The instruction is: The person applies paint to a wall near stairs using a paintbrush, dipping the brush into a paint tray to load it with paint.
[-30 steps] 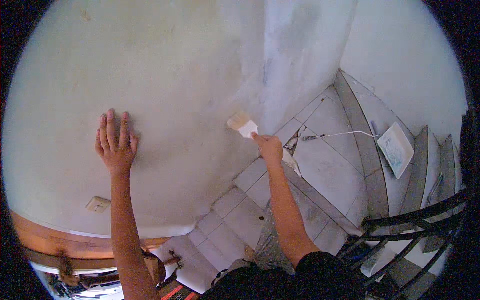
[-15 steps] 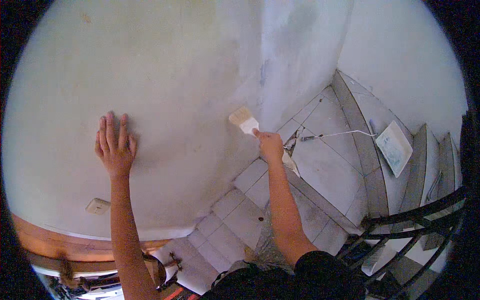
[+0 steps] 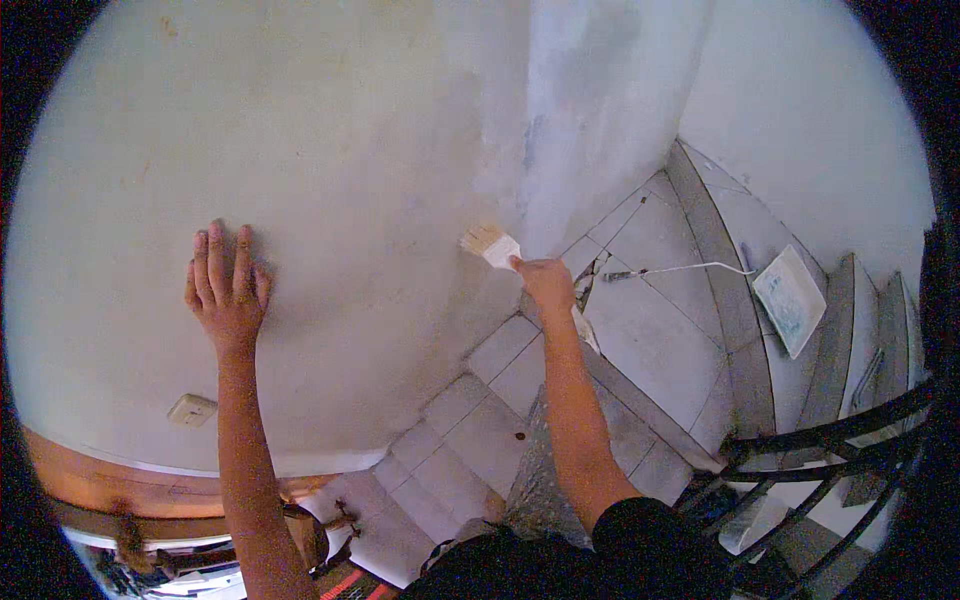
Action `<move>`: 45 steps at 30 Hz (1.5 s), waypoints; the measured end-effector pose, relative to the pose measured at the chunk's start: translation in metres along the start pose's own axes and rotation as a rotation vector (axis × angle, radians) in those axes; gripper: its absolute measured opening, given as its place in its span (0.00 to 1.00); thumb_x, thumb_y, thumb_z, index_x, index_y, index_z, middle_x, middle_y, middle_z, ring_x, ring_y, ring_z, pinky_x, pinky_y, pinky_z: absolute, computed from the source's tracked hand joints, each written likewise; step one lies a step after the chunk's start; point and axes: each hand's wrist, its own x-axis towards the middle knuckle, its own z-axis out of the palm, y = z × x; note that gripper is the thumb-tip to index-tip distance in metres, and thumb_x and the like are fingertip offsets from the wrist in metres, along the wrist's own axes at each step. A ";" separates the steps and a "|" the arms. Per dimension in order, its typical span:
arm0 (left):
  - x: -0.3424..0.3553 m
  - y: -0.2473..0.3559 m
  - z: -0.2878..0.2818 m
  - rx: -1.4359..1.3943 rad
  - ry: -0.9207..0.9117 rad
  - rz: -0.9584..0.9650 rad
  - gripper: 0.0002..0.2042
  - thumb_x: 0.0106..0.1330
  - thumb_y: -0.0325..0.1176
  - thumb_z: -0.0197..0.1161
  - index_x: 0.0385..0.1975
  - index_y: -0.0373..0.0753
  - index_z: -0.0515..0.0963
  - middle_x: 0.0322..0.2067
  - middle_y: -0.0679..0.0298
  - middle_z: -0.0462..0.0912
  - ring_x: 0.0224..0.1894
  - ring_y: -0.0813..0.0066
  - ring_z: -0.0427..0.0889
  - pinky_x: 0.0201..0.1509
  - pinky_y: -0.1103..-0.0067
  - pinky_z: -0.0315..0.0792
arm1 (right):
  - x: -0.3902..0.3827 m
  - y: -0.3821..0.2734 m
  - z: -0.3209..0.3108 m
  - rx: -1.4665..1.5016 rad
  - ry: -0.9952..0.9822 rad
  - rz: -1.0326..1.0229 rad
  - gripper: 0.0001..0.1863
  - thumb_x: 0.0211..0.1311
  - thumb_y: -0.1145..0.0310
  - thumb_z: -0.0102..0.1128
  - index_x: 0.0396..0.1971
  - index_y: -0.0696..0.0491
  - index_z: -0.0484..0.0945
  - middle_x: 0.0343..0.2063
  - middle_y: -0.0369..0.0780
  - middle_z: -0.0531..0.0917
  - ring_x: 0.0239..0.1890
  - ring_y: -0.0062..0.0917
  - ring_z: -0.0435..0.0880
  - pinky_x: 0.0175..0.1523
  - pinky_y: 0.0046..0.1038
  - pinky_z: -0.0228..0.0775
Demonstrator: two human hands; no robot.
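Note:
My right hand (image 3: 546, 283) grips a wide paintbrush (image 3: 503, 254) by its white handle. The brush's pale bristles press against the wall (image 3: 340, 200), low down and just left of the corner, and look splayed. Higher up the wall there are greyish, patchy stains. To the left, my left hand (image 3: 229, 290) lies flat on the same wall with its fingers spread, holding nothing. Below that hand is a beige wall switch or socket plate (image 3: 191, 410).
White paint tray (image 3: 790, 300) on the tiled stairs at right, beside a small paint roller (image 3: 690, 268) with a white wire handle. Black metal railing (image 3: 830, 430) curves at lower right. Broken tile (image 3: 590, 290) lies by the step's corner. A wooden ledge (image 3: 130, 485) runs along lower left.
The brush has shifted very slightly downward against the wall, and its bristles now look more splayed. My left hand stays on the wall in nearly the same place.

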 end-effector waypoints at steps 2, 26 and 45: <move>0.001 0.002 0.001 0.005 -0.003 0.000 0.18 0.62 0.42 0.47 0.53 0.55 0.68 0.57 0.66 0.64 0.59 0.71 0.62 0.60 0.73 0.53 | 0.012 0.001 -0.003 0.138 -0.028 0.027 0.27 0.45 0.42 0.58 0.20 0.55 0.81 0.16 0.43 0.79 0.23 0.36 0.78 0.32 0.36 0.67; 0.002 0.005 0.007 0.011 0.060 0.022 0.19 0.61 0.40 0.47 0.53 0.54 0.68 0.58 0.65 0.63 0.59 0.69 0.62 0.58 0.72 0.55 | 0.053 -0.049 -0.038 0.374 0.042 -0.057 0.27 0.46 0.42 0.59 0.17 0.56 0.80 0.16 0.44 0.79 0.20 0.37 0.75 0.29 0.34 0.65; -0.002 0.003 0.005 0.005 0.017 0.006 0.18 0.63 0.42 0.48 0.54 0.54 0.68 0.58 0.66 0.62 0.59 0.67 0.62 0.58 0.70 0.54 | 0.040 0.006 0.000 -0.272 0.106 0.031 0.28 0.45 0.43 0.59 0.32 0.55 0.79 0.31 0.45 0.81 0.35 0.39 0.81 0.39 0.38 0.71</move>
